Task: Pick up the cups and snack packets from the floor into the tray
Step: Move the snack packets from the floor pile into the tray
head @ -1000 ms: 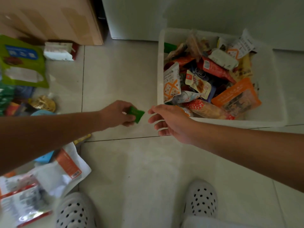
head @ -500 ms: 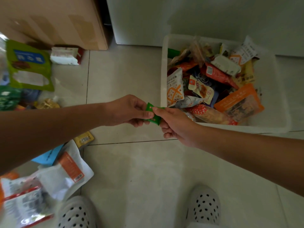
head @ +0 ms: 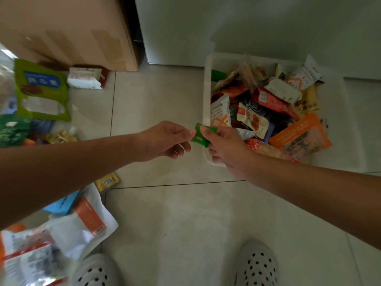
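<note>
your left hand (head: pixel 162 141) pinches the left edge of the small green packet (head: pixel 198 137); your right hand (head: pixel 225 146) grips its other side. it hangs at the left rim of the white tray (head: pixel 206 104), which is heaped with snack packets (head: pixel 274 112). 1 big green pouch (head: pixel 42 91) and other packets (head: pixel 82 223) lie on the floor (head: pixel 165 213) to your left.

2 hands (head: pixel 162 141) (head: pixel 224 147), 1 green packet (head: pixel 199 137), 1 tray (head: pixel 206 79), 2 clogs (head: pixel 94 271) (head: pixel 257 265)

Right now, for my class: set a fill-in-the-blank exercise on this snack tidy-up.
The left hand and the right hand both pinch a small ___ packet.
The largest packet in the white tray is coloured ___.
The lime-green bag lies on the ___, outside the tray.
Missing words: green, orange, floor.
</note>
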